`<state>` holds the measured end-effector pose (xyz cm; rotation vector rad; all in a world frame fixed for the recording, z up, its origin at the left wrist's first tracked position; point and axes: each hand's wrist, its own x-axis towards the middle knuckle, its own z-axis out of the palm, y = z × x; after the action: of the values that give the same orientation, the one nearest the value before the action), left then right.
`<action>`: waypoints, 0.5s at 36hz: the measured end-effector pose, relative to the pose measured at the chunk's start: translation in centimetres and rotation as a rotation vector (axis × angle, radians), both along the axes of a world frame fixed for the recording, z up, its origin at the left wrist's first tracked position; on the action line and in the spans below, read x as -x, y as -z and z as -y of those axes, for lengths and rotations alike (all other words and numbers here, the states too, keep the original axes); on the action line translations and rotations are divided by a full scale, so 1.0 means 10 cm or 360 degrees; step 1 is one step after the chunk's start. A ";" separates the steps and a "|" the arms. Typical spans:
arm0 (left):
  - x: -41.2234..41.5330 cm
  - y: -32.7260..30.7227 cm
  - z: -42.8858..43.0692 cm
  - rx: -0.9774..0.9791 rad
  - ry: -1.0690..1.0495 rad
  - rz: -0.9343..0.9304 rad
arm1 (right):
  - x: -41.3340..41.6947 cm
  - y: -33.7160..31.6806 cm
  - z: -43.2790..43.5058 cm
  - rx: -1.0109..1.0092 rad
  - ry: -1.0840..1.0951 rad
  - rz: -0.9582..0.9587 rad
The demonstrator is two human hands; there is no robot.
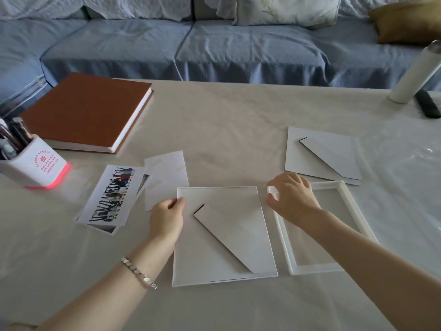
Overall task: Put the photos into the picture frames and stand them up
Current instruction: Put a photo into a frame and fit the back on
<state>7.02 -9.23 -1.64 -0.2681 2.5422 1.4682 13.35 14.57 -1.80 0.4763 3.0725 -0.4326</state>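
Two frames lie on the worktop [238, 130], long axes running away from the person: the near frame [224, 278] lies face down with its backing in, stand flap pointing to the far left; the empty frame [353, 204] lies just to its right. A second backing board [310, 158] lies beyond. The left hand [167, 218] pinches the near frame's far-left corner; the right hand [291, 197], fingers curled, grips the empty frame's far-left corner. Several photos [112, 194] lie overlapping at left; exact count unclear.

A white frame [224, 235] lies face down, its grey backing board fitted in and the triangular stand flap [229, 237] folded flat. Just right of it lies an open white frame [322, 225], no backing in it. Beyond that one, a loose backing board [322, 156] lies flat. Left of the closed frame, photos [112, 194] lie overlapped, with one blank card [167, 175].
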 end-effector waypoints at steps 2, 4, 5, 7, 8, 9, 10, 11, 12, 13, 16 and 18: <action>-0.01 0.01 -0.01 0.0003 -0.0024 -0.0052 | -0.04 0.00 -0.05 -0.0049 0.0047 -0.0008; -0.03 0.02 -0.02 -0.0040 -0.0051 -0.0118 | -0.10 0.00 -0.09 -0.0045 0.0074 -0.0070; -0.04 0.03 -0.03 -0.0083 -0.0066 -0.0152 | -0.12 -0.01 -0.10 0.0008 0.0071 -0.0159; -0.06 0.02 -0.06 -0.0187 -0.0079 -0.0192 | -0.13 -0.07 -0.04 0.0271 0.0121 -0.0358; -0.06 0.02 -0.07 -0.0233 -0.0078 -0.0199 | -0.13 -0.12 0.01 0.0498 0.0196 -0.0398; -0.07 0.01 -0.09 -0.0277 -0.0078 -0.0204 | -0.13 -0.17 0.06 0.0778 0.0271 -0.0388; -0.07 0.00 -0.10 -0.0316 -0.0079 -0.0211 | -0.13 -0.22 0.11 0.1069 0.0324 -0.0359; -0.08 -0.01 -0.10 -0.0346 -0.0081 -0.0222 | -0.14 -0.26 0.15 0.1325 0.0357 -0.0345; -0.09 -0.02 -0.10 -0.0367 -0.0076 -0.0240 | -0.15 -0.29 0.17 0.1522 0.0394 -0.0347; -0.10 -0.04 -0.11 -0.0376 -0.0068 -0.0265 | -0.17 -0.31 0.19 0.1674 0.0436 -0.0369; -0.12 -0.06 -0.11 -0.0372 -0.0046 -0.0342 | -0.21 -0.32 0.17 0.1942 0.0528 -0.0434; -0.12 -0.06 -0.11 -0.0373 -0.0034 -0.0365 | -0.22 -0.33 0.15 0.2081 0.0563 -0.0399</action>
<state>8.26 -8.13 -1.01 -0.0961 2.5061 1.8831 15.56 13.09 1.51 0.8413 2.0937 -2.3090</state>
